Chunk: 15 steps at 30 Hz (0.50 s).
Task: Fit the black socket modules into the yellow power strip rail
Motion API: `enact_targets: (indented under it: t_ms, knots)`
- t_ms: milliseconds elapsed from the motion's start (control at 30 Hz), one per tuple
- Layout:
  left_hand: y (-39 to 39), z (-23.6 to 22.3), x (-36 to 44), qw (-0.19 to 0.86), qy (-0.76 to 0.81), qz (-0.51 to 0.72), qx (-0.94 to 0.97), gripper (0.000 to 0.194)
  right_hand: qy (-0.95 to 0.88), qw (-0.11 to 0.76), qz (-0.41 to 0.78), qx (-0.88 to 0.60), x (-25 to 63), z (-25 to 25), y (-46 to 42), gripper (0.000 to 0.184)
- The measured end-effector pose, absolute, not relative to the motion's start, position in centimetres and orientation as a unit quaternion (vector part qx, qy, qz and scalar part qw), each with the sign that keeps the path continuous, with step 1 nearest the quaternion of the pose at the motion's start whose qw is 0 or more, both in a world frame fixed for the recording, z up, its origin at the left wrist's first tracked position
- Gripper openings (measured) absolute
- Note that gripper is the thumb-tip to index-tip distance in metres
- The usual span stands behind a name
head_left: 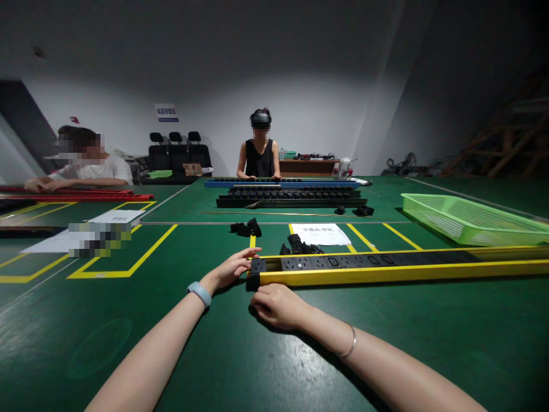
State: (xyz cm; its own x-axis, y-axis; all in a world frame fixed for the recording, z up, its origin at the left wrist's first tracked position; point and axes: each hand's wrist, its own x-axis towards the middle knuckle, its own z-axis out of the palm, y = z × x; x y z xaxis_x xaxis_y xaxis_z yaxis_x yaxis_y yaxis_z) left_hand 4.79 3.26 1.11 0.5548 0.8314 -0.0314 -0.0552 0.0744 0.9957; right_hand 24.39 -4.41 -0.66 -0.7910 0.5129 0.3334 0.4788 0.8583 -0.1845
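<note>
A long yellow rail lies across the table, its channel filled with black socket modules on the left part. One separate socket module sits at the rail's left end, with a gap between it and the row. My left hand touches that end from the left, its fingers stretched out along and behind the module. Just in front of the rail's near side, my right hand rests with curled fingers; whatever they may hold is hidden. Loose black modules lie behind the rail, and more black pieces sit farther left.
A green basket stands at right behind the rail. A white paper sheet lies beyond the loose modules. Farther back are black rails and a blue rail. One person sits opposite; another works by red rails at left.
</note>
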Motion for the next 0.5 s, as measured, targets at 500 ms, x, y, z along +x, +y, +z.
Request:
enact_targets:
  t_ms: [500]
  knots:
    - [3.49,0.60,4.70,0.656,0.314,0.343,0.595,0.056,-0.945,0.187,0.043,-0.265,24.42,-0.71,-4.46,0.010]
